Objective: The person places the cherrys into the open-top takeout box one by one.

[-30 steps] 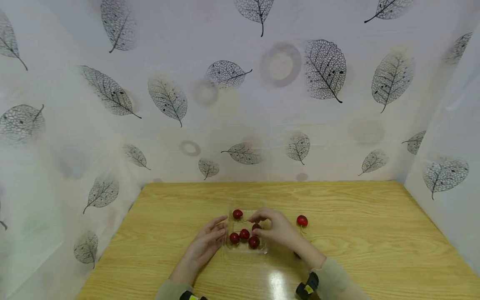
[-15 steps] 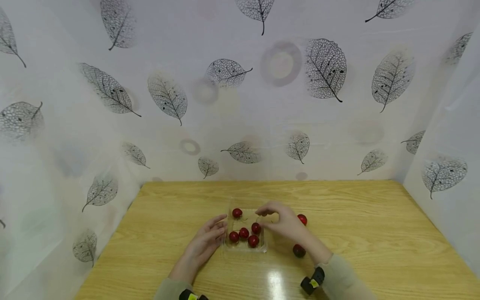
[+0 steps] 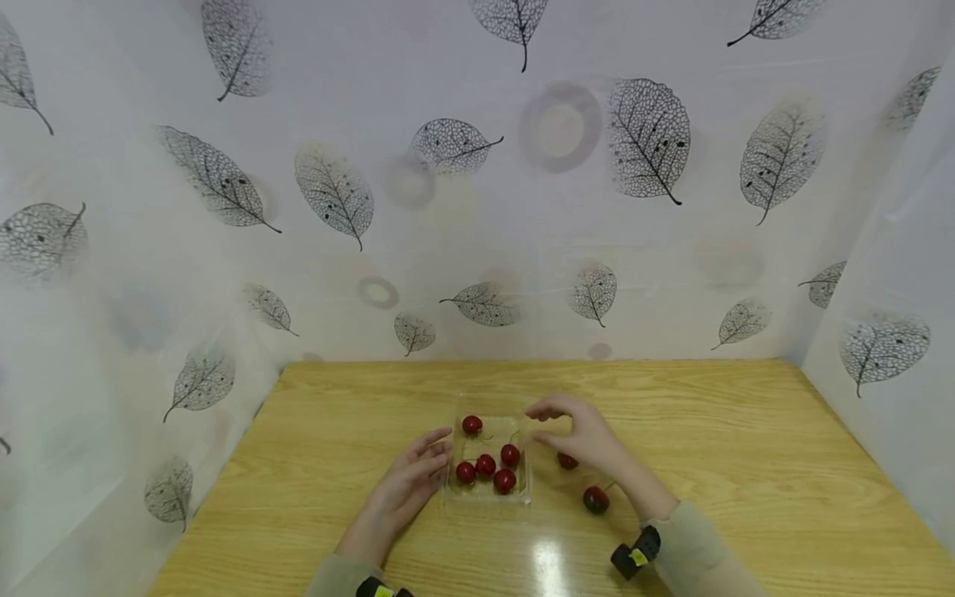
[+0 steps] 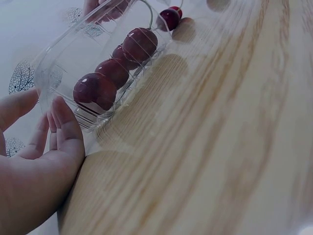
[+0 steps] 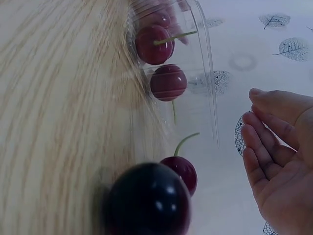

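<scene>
A clear plastic box (image 3: 488, 499) on the table holds several dark red cherries (image 3: 486, 465), some with green stems. At its left side, my left hand (image 3: 410, 481) rests with relaxed fingers; in the left wrist view the fingertips touch the box wall (image 4: 45, 68). My right hand (image 3: 585, 433) hovers beside the box's right side, thumb and fingers apart, with nothing between them. Below it a cherry (image 3: 567, 461) is partly covered by the hand. Nearer me lies a darker cherry (image 3: 596, 499) with a stem, large in the right wrist view's foreground.
The wooden table (image 3: 709, 464) meets a white covering (image 3: 522, 240) printed with leaves behind and at both sides. Black straps with small devices (image 3: 636, 554) sit on the wrists, over light sleeves (image 3: 705, 551).
My right hand has drawn back rightwards out of the box, leaving a cherry inside by the right wall. Loose cherries came into view under it; one farther back is now hidden. My left hand stayed put.
</scene>
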Action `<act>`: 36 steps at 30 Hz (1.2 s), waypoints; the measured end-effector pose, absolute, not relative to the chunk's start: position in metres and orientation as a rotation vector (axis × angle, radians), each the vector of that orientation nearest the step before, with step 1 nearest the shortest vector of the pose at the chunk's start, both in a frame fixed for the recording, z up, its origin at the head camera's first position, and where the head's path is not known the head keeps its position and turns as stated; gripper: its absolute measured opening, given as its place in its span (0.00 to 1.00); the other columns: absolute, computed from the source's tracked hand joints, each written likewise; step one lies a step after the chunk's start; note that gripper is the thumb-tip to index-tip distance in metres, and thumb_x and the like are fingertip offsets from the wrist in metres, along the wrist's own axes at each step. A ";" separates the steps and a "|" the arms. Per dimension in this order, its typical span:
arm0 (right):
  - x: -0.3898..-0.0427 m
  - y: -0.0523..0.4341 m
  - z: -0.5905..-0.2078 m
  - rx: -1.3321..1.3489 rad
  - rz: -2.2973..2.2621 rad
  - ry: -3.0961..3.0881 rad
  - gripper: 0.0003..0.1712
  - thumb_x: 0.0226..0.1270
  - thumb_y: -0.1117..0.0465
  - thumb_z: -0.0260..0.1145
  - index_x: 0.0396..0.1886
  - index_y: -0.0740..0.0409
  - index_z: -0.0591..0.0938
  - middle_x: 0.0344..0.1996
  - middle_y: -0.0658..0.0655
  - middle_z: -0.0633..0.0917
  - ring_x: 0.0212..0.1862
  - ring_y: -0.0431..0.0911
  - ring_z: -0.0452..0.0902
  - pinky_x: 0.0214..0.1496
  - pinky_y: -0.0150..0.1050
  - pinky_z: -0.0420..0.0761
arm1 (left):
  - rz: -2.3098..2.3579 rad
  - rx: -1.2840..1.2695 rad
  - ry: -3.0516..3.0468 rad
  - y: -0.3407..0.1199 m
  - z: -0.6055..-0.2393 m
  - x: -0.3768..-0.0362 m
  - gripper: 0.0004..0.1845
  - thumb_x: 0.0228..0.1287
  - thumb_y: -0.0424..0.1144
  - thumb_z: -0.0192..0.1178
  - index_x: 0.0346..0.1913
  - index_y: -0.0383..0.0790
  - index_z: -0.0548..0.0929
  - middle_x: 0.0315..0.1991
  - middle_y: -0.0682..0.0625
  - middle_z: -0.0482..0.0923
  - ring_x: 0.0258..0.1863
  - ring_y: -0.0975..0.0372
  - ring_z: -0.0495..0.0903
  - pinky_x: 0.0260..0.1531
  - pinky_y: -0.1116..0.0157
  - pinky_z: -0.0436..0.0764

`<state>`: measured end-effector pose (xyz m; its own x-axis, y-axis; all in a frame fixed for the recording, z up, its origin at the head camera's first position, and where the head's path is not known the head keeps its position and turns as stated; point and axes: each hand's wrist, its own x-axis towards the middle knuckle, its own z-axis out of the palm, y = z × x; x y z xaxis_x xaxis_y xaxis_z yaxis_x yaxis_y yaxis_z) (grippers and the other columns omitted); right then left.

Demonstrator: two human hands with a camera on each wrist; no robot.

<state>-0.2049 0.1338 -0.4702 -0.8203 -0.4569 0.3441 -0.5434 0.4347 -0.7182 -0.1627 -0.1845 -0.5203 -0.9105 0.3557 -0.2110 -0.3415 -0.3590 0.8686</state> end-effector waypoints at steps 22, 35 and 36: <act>-0.204 0.169 -0.476 0.729 1.348 -2.645 0.17 0.64 0.70 0.76 0.53 0.63 0.88 0.48 0.59 0.90 0.50 0.57 0.86 0.53 0.59 0.88 | 2.287 0.003 1.484 -0.183 -0.518 -0.161 0.29 0.78 0.24 0.50 0.79 0.35 0.62 0.54 0.56 0.72 0.52 0.69 0.76 0.56 0.74 0.77; -0.202 0.190 -0.480 0.668 1.277 -2.637 0.15 0.65 0.69 0.77 0.51 0.63 0.88 0.46 0.58 0.91 0.48 0.56 0.87 0.55 0.57 0.88 | 2.287 0.027 1.464 -0.184 -0.518 -0.161 0.27 0.80 0.25 0.50 0.77 0.38 0.64 0.55 0.56 0.72 0.52 0.69 0.76 0.55 0.75 0.77; -0.202 0.192 -0.480 0.660 1.275 -2.639 0.15 0.65 0.69 0.77 0.51 0.63 0.88 0.46 0.58 0.91 0.48 0.55 0.87 0.55 0.55 0.87 | 2.288 0.026 1.463 -0.184 -0.518 -0.161 0.27 0.80 0.25 0.50 0.77 0.38 0.65 0.55 0.56 0.73 0.52 0.69 0.76 0.55 0.74 0.78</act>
